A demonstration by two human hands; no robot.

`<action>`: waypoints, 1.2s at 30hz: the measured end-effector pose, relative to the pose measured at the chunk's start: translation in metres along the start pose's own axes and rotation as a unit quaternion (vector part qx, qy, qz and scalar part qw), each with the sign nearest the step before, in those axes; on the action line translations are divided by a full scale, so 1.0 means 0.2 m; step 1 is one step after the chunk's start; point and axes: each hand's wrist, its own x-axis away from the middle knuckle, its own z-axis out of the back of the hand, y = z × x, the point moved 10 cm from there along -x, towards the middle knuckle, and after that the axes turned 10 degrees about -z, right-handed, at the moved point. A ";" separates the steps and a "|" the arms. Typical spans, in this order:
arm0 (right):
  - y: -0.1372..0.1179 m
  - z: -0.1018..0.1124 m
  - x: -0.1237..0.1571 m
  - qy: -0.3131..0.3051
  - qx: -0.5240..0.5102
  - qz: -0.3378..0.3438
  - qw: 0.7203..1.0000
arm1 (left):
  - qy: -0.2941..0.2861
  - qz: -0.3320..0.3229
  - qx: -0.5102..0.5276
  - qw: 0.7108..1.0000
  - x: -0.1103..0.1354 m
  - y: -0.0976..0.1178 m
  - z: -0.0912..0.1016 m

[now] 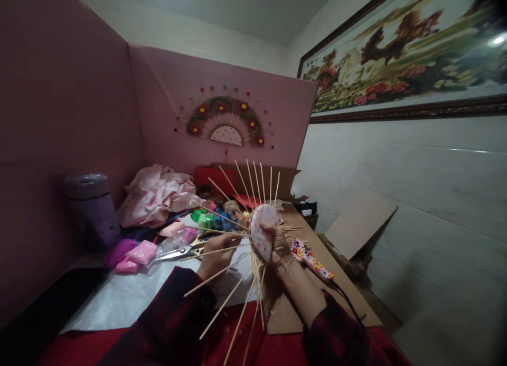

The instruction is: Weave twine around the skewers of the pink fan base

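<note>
Near the centre of the frame, the person's right hand grips a pale, spotted disc, thumb pressed on its face and fingers closed round its edge. Thin wooden sticks radiate from the disc towards the top, left and bottom of the frame. The left hand, just left of the disc, has its fingers curled by the sticks (whether they pinch one, one cannot tell). Scissors lie at centre left; a flower-patterned glue gun rests on cardboard at lower right.
</note>
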 end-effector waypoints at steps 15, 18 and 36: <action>-0.03 0.04 -0.01 0.024 -0.002 0.043 0.999 | 0.018 0.012 0.035 0.999 -0.01 -0.01 0.03; -0.05 0.04 0.00 0.029 0.000 0.058 0.998 | 0.006 0.016 0.031 0.999 -0.04 -0.02 0.08; -0.08 0.10 -0.02 0.050 0.015 0.011 0.999 | 0.126 0.175 0.374 0.902 -0.10 -0.14 0.41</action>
